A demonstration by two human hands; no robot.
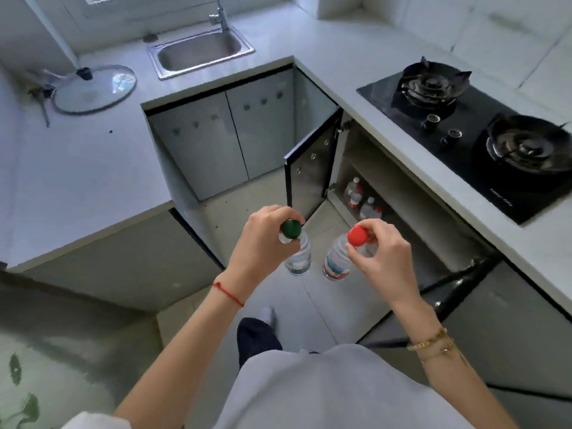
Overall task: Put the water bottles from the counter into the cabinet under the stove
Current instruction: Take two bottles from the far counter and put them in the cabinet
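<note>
A green-capped bottle [297, 252] is hanging from the left hand [263, 243], whose fingers are gripping its neck. Just beside it, the right hand [382, 261] is pinching a red-capped bottle [335, 261] at the cap. Both are hanging above the floor before the open cabinet [402, 205] under the stove [473, 134], where more bottles [360, 198] are standing. The door [311, 168] is standing ajar.

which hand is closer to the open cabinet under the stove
Right. The right hand, holding the red-capped bottle, hangs just in front of the open cabinet. The left hand, holding the green-capped bottle, is farther out over the floor.
</note>
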